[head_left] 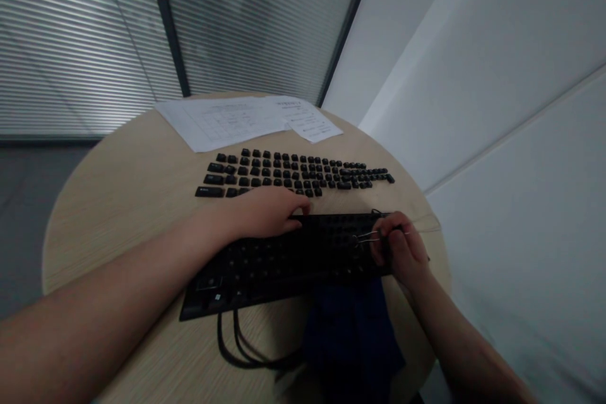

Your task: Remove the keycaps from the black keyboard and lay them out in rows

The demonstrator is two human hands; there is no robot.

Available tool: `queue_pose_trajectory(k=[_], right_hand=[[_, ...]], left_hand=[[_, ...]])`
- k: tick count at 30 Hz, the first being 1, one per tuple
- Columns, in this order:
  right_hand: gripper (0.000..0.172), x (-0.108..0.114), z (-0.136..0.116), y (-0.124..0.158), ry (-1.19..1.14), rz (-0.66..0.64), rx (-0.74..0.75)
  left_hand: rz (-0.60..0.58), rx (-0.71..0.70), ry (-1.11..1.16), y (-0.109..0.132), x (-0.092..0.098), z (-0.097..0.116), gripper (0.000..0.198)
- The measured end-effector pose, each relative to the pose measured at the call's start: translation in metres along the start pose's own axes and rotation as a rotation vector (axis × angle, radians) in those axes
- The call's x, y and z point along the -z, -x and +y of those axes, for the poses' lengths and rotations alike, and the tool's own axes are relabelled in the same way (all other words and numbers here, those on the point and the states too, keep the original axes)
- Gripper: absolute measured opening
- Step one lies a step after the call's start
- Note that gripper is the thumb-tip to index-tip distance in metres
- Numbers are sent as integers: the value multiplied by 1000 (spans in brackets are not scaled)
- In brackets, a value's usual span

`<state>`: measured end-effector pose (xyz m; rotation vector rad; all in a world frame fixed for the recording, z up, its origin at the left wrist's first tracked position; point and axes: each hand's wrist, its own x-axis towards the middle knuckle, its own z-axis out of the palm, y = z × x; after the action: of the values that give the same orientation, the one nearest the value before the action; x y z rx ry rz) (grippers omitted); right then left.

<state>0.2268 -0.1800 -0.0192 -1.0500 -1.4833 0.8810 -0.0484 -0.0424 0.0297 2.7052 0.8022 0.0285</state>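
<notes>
A black keyboard [265, 287] lies across the near part of the round table, with many of its keycaps off. My left hand [267, 209] grips its far edge, thumb on the top side and fingers bent over the edge. My right hand [400, 243] is closed around a wire keycap puller [368, 237]. The puller's two thin prongs point left, at the keys on the right part of the keyboard. Whether they clasp a keycap is too dark to tell. Loose black keycaps [284, 173] stand in rows beyond the keyboard.
Printed paper sheets [227, 123] lie at the far side of the wooden table [108, 202]. A black cable [237, 353] loops at the near edge, beside dark blue cloth [353, 328]. A white wall [521, 126] rises on the right, and blinds [71, 44] hang behind glass ahead.
</notes>
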Motion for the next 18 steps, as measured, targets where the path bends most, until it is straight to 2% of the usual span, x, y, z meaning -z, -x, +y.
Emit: queue_pose_trajectory(k=[4, 7, 10, 13, 16, 18], right_hand=[[29, 1, -1, 1, 43, 97, 71], [27, 1, 0, 1, 99, 128, 95], [23, -1, 2, 0, 146, 81, 137], [15, -5, 1, -1, 219, -11, 180], [9, -9, -4, -4, 292, -59, 240], [6, -12, -7, -6, 317, -77, 307]], left_hand=[[58, -77, -25, 1, -7, 1, 34], [98, -118, -46, 4, -6, 2, 31], [138, -152, -20, 10, 4, 11, 30], [191, -186, 47, 15, 15, 30, 27], [232, -207, 98, 13, 15, 50, 23], [219, -223, 85, 10, 11, 60, 21]])
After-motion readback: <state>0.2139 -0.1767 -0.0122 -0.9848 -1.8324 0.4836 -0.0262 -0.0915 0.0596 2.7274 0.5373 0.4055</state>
